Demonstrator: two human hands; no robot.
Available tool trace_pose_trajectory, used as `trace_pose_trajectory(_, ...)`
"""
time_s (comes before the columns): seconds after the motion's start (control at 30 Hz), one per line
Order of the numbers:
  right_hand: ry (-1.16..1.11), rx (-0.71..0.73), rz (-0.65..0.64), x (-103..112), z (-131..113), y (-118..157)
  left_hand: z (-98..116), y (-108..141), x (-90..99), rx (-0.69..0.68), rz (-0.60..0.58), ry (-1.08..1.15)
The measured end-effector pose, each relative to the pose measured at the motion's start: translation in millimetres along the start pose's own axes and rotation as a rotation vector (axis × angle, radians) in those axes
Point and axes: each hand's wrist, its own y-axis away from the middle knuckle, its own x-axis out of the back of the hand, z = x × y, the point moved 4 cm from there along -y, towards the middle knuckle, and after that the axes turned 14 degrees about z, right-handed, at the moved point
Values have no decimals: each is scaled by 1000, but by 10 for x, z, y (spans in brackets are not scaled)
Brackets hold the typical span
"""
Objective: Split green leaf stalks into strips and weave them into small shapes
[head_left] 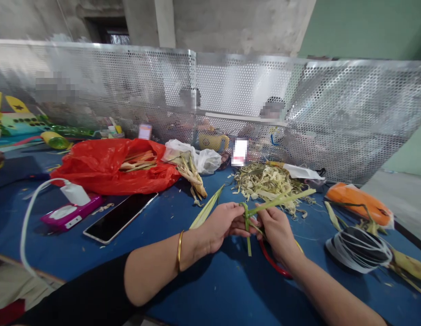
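Over the blue table, my left hand (224,225) pinches a small crossed piece of folded green leaf strips (246,219) between thumb and fingers. One strip hangs down from it, and longer pale-green ends reach out to the right. My right hand (275,228) is closed at the right side of the same piece, with its fingertips on the strips. Beneath that hand shows a red curved loop (276,267), perhaps a scissors handle, mostly covered. Flat green leaf strips (207,209) lie behind my left wrist.
A heap of curled leaf scraps (273,183) lies ahead. Leftward are a red plastic bag (94,165), a dark phone (120,217) and a purple power strip (72,213). Rightward sit a cord-wound black bundle (358,249) and an orange packet (361,203). A perforated metal screen (244,86) stands behind.
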Motion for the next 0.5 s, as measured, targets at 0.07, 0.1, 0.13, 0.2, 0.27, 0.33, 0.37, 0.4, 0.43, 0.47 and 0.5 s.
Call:
trace_pose_trajectory(0.07,-4,-4,4,11,-6,-7,8,4,0,15,-34,39)
trace_pose_trajectory(0.1,-3,-3,4,13,-10,-7,9,9,-3,18,-51,49)
trace_pose_trajectory(0.13,-4,-3,4,11,-13,-6,7,15,-6,14,-64,52)
trace_pose_trajectory(0.2,-10,-1,-5,0,-20,1,-6,25,-10,-12,-69,30)
trace_pose_trajectory(0.27,0,2,-45,-24,-28,12,-23,22,-4,-61,-35,-18)
trace_pose_trajectory(0.33,43,-4,-86,-41,-38,23,-34,-1,18,-102,25,-50)
trace_pose_trajectory(0.37,80,-3,-107,-45,-46,29,-34,-21,35,-112,61,-54)
trace_pose_trajectory(0.4,129,11,-126,-44,-61,37,-31,-46,57,-117,97,-51)
trace_pose_trajectory(0.43,186,48,-144,-40,-85,47,-24,-73,84,-117,138,-44)
trace_pose_trajectory(0.47,244,111,-167,-35,-119,62,-13,-100,114,-118,177,-38)
trace_pose_trajectory(0.5,299,196,-199,-32,-161,84,-1,-125,144,-119,216,-35)
